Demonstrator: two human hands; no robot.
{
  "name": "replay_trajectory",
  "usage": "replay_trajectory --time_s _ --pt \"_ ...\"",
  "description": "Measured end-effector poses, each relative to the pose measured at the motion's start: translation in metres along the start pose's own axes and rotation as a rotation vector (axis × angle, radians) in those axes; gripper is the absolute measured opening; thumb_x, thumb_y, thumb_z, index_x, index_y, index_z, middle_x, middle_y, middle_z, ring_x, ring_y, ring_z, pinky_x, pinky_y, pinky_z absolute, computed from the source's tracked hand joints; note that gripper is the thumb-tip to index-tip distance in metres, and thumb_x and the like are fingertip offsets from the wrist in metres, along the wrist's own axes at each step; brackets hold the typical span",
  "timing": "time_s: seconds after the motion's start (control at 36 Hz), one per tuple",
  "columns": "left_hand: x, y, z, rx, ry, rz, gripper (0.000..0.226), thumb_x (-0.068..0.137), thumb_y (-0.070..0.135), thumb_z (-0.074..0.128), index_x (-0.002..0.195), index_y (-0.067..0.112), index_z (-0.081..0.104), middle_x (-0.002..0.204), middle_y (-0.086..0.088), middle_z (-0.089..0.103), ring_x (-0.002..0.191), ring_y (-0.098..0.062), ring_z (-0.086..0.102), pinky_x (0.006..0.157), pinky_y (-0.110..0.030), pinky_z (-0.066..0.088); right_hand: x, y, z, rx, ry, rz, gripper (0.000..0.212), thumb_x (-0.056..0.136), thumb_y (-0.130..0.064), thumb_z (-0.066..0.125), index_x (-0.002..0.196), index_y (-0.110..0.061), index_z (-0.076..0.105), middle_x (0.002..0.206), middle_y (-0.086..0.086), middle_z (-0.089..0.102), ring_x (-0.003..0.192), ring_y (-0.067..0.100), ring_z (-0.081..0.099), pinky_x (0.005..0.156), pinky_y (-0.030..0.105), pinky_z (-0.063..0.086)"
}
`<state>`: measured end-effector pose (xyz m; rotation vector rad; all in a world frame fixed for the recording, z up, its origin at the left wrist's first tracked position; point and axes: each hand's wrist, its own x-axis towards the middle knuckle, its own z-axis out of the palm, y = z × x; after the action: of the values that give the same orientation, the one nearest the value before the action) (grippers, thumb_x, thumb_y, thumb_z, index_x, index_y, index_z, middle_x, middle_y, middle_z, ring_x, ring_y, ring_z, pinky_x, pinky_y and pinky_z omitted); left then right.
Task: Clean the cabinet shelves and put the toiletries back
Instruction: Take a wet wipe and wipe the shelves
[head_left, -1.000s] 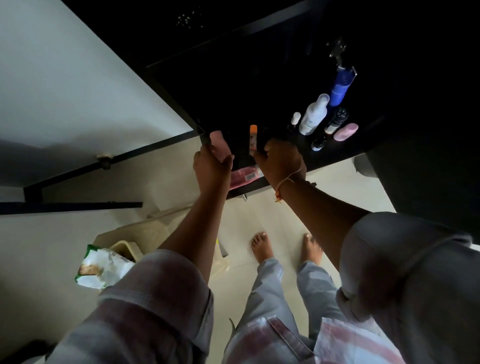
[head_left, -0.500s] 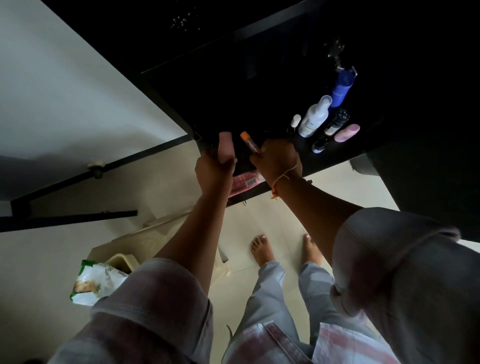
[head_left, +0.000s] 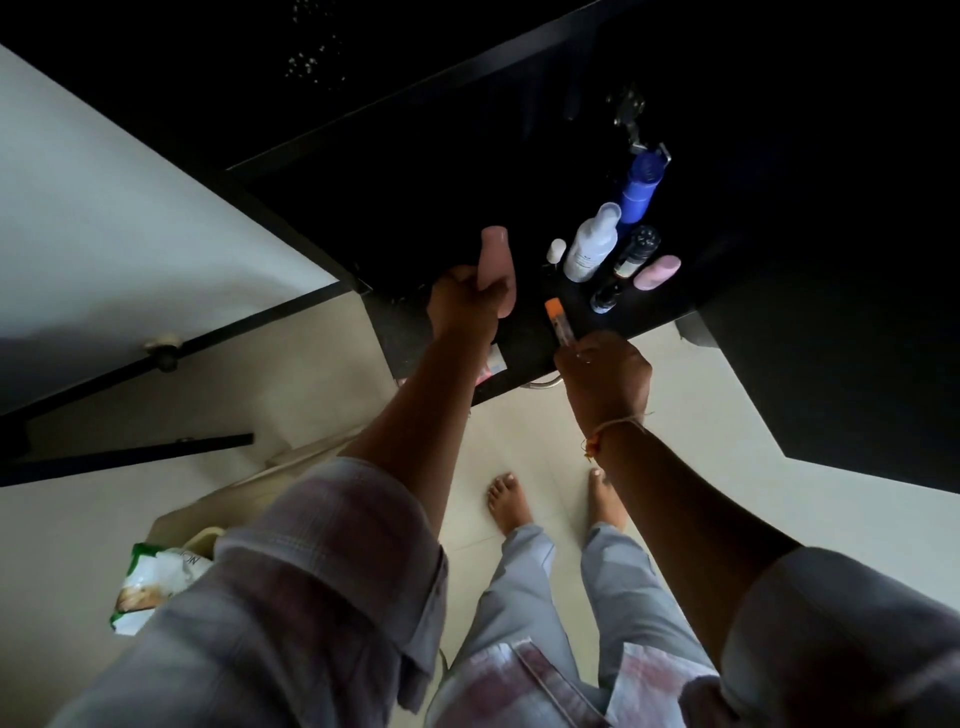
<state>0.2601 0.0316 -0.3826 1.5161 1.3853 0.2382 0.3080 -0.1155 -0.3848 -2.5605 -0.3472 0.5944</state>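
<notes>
Now your left hand (head_left: 462, 306) grips the pink bottle (head_left: 496, 270) upright for shelving, while your right hand (head_left: 605, 371) pinches the orange-capped tube (head_left: 558, 322), aimed toward the bottles (head_left: 592, 249).

At upper right of the frame stand a blue bottle (head_left: 640, 193) and a white bottle (head_left: 591, 250); a pink tube (head_left: 496, 265) (pale, dusty), an orange-capped stick (head_left: 557, 318), faded plaid sleeves (head_left: 332, 582).
</notes>
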Motion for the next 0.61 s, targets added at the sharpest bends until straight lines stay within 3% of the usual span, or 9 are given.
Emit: replay_trajectory --time_s 0.11,0.28,0.61 --pt "0.004 0.003 0.008 0.021 0.0 0.004 0.039 0.081 0.023 0.076 0.114 0.007 0.063 0.115 -0.01 0.066 0.106 -0.023 0.063 0.087 -0.034 0.054 0.007 0.002 -0.002 0.025 0.013 -0.005 0.015 0.084 -0.025 0.063 0.071 -0.016 0.062 0.065 -0.006 0.055 0.059 0.011 0.046 0.045 0.014 0.021" --pt "0.011 0.014 0.017 0.042 0.055 0.006 0.036 0.079 0.023 0.078 0.11 0.009 0.065 0.114 -0.011 0.068 0.105 -0.025 0.064 0.093 -0.041 0.053 0.016 0.008 0.002 0.04 0.018 -0.021 0.016 0.083 -0.027 0.063 0.074 -0.014 0.067 0.066 -0.004 0.059 0.062 0.016 0.055 0.045 0.015 0.025" --pt "0.013 0.024 0.034 0.162 0.084 0.075 0.025 0.085 0.027 0.07 0.1 0.007 0.069 0.1 -0.011 0.071 0.094 -0.025 0.068 0.081 -0.033 0.054 0.015 0.014 -0.002 0.087 0.049 -0.059 0.017 0.085 -0.028 0.067 0.074 -0.015 0.066 0.072 0.001 0.067 0.061 0.013 0.05 0.044 0.011 0.022"
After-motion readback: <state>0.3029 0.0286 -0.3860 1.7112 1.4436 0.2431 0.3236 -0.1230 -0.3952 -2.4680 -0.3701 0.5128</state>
